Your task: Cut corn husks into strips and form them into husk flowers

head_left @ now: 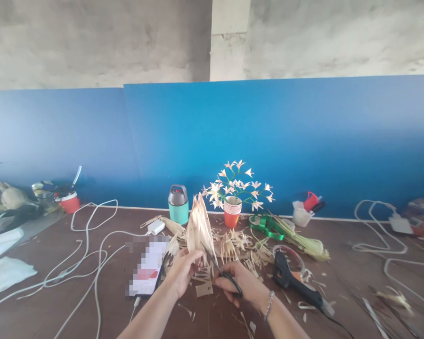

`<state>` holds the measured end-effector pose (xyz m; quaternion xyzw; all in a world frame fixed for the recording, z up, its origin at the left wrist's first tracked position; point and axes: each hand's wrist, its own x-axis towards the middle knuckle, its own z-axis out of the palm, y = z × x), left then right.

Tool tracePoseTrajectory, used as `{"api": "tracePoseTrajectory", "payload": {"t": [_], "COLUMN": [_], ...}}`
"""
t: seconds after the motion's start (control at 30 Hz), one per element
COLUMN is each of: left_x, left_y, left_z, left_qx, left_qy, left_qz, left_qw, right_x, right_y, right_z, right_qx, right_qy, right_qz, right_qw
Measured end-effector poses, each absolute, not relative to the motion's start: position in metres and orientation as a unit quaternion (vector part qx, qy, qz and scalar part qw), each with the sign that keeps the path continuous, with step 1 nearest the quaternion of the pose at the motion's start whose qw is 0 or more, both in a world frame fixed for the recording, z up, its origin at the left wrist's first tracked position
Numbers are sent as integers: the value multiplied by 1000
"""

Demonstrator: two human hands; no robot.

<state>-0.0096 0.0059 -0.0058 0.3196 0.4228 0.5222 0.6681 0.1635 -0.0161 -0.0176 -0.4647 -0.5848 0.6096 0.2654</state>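
A broad, pale dried corn husk [199, 225] stands upright in the grip of my left hand [183, 270], its pointed end up. My right hand [238, 282] is closed around the dark handles of a pair of scissors [235, 281]. The scissor blades lie against the lower right part of the husk; whether they are cutting into it I cannot tell. Below and between my hands lies a cut piece of husk [204, 288] with pointed strips. More husk scraps [233, 242] are heaped just behind the scissors.
Husk-petal flowers [242, 184] stand in stacked paper cups [232, 212]. Left are a teal flask [178, 207], a phone [149, 266] and white cables [98, 263]. Right are green ribbon [267, 227], a bundle of pale stalks [305, 242] and a black glue gun [297, 282]. A blue partition [212, 136] closes off the back.
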Motion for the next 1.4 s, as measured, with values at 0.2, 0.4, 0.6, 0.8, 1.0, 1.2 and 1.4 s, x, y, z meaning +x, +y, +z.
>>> {"api": "tracePoseTrajectory", "payload": {"t": [0.2,0.4,0.6,0.8,1.0,1.2,1.4], "left_x": [-10,-10,-9,-12,-12,-14,-14], "left_y": [5,4,3,7,7,14,17], "left_z": [-5,-4,-6,-7,-5,-12,-15], "left_qx": [322,322,356,388,400,317,270], "left_qy": [425,425,424,433,489,460,454], "left_qz": [522,515,488,484,503,581,623], "left_qw": [666,672,675,653,590,592,576], "right_x": [163,164,163,165,167,165,164], "right_y": [-17,-16,-18,-17,-14,-13,-12], "right_z": [-14,-15,-6,-6,-11,-18,-29], "right_qx": [-477,-485,-496,-509,-509,-491,-474], "right_qy": [-606,-613,-607,-602,-597,-572,-575], "right_qz": [582,571,565,552,556,587,603], "right_qw": [257,251,257,271,274,295,286]}}
